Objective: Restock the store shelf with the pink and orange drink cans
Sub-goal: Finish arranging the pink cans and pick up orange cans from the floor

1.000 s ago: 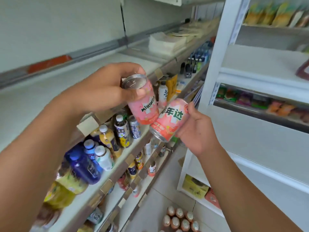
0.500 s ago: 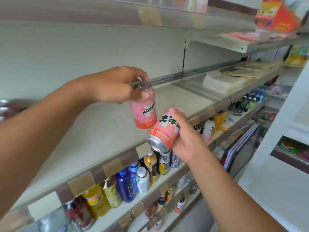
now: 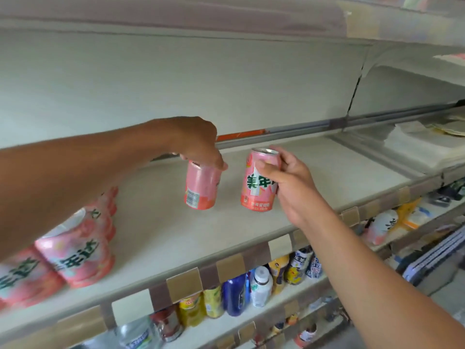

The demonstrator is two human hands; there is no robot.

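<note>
Setting both cans upright beside the stocked row point(image 3: 75, 253): left hand point(image 3: 196, 142) grasps one can point(image 3: 201, 185), right hand point(image 3: 289, 182) the other can point(image 3: 258, 185), fingers clenched; lower gently onto the shelf point(image 3: 176, 238).

Both cans point(image 3: 258, 182) now upright over shelf point(image 3: 176, 235)

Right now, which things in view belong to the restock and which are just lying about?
Job:
- pink can in left hand
- pink can in right hand
- stocked pink cans
- shelf

Lying about:
- bottled drinks on the shelf below
- stacked papers, far right
</note>
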